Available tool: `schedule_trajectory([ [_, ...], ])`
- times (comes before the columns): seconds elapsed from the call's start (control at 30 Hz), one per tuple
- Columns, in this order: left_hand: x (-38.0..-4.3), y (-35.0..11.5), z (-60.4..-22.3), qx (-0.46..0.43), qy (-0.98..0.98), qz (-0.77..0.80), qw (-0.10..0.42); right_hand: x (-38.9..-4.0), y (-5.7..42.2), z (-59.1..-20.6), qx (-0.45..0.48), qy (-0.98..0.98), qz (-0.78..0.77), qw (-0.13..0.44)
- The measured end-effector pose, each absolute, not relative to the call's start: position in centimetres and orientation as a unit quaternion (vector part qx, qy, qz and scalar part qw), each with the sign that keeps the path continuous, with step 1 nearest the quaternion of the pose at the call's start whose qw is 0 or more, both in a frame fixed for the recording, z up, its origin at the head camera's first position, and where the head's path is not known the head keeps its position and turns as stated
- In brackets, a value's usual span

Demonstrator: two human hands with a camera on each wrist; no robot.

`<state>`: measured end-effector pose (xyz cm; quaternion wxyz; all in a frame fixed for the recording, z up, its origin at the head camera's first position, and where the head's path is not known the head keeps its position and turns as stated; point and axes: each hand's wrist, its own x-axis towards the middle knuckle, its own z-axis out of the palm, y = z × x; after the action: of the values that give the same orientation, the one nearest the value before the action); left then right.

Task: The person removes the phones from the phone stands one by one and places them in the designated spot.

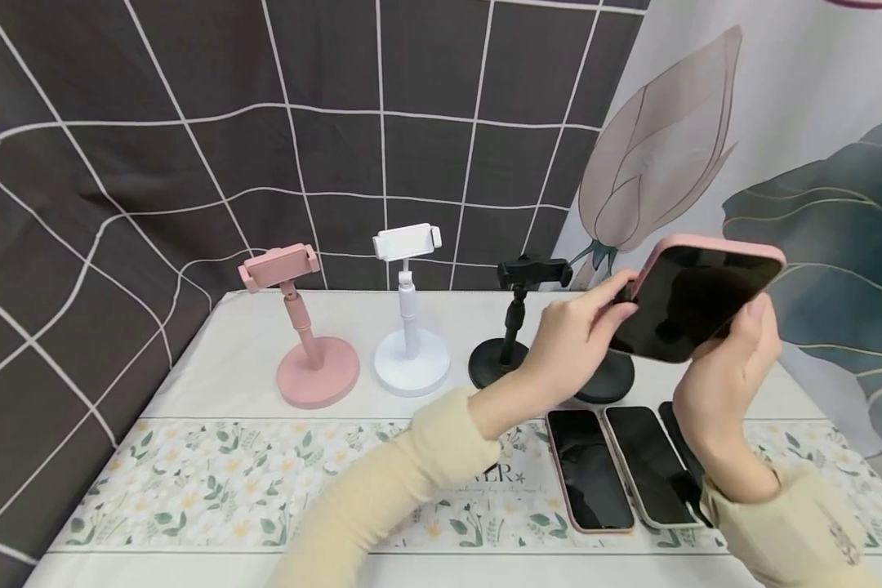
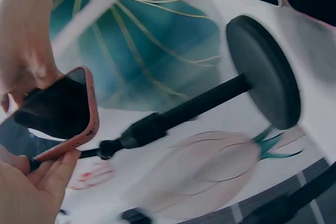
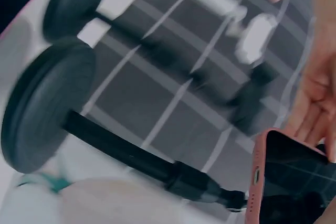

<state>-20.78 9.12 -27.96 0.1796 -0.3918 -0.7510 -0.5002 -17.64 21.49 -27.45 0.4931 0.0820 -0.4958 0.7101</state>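
Observation:
A smartphone in a pink case [image 1: 698,298] is held up, tilted, at the top of the rightmost black phone stand [image 2: 194,103]. My left hand [image 1: 569,343] pinches a small black part of the stand's clamp at the phone's left edge. My right hand [image 1: 731,384] grips the phone from its right side, thumb on the edge. The phone hides most of the clamp. In the right wrist view, the black pole [image 3: 126,145] runs from the round base up to the pink phone case [image 3: 255,177], with my left fingers [image 3: 310,121] beside the screen.
A pink stand [image 1: 318,371], a white stand [image 1: 412,363] and another black stand [image 1: 510,355] line the back of the table. Three phones lie in front: one pink-edged [image 1: 591,469], one light-edged [image 1: 650,465], one dark [image 1: 679,437] partly behind my right wrist. Curtains hang behind.

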Motion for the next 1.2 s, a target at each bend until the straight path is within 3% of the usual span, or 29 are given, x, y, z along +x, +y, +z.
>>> schedule_trajectory([
  [0.17,-17.7,4.8,-27.9,-0.407,-0.721,-0.525,0.199,-14.7,18.5,-27.1,0.140,-0.501,0.736,0.434],
  [0.4,-15.0,0.0,-29.6,-0.412,-0.698,-0.552,0.196,-12.2,15.5,-29.9,0.235,-0.545,0.719,0.362],
  [0.73,-13.5,-3.5,-32.3,-0.371,-0.694,-0.585,0.198,-12.2,12.2,-32.5,0.328,-0.541,0.683,0.365],
  [0.9,-12.9,-3.9,-33.6,-0.352,-0.682,-0.604,0.216,-12.7,11.8,-32.8,0.321,-0.556,0.674,0.365],
  [1.2,-12.6,-4.8,-34.3,-0.318,-0.688,-0.620,0.204,-13.8,11.2,-33.4,0.315,-0.576,0.677,0.334],
])
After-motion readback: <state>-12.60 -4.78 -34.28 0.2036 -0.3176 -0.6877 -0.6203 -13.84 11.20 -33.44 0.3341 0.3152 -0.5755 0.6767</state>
